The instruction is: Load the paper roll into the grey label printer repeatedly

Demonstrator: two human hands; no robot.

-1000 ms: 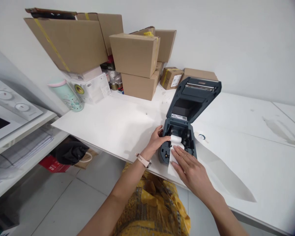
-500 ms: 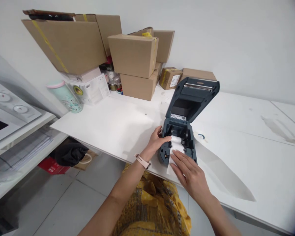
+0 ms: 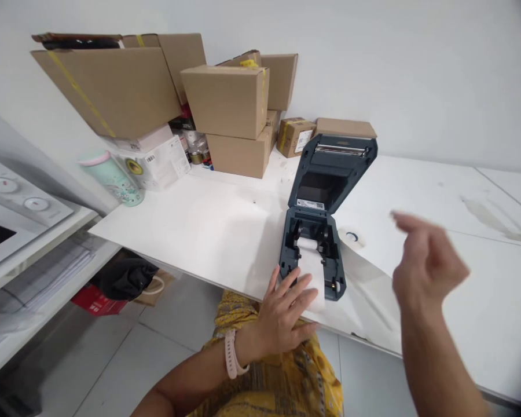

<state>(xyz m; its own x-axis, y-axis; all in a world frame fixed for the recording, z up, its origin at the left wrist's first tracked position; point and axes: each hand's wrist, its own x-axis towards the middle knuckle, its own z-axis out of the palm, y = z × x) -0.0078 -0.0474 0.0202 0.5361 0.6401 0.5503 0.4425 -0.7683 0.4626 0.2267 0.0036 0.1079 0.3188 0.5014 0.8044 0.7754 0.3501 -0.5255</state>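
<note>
The right hand (image 3: 425, 260) is held up over the table (image 3: 191, 231), blurred, with its fingers bent; whether anything is held in it cannot be told. The left hand (image 3: 284, 315) is kept open, with its fingers spread and put down flat on the white paper (image 3: 311, 272); nothing is gripped. A pink band (image 3: 231, 353) is worn on the left wrist. The paper is laid over the front of the dark printer (image 3: 341, 266), set near the table's front edge, and a small white roll (image 3: 307, 243) is held inside. The printer's lid (image 3: 351, 165) is tipped up. Behind it, brown boxes (image 3: 237, 98) are stacked by the wall (image 3: 399, 75)
</note>
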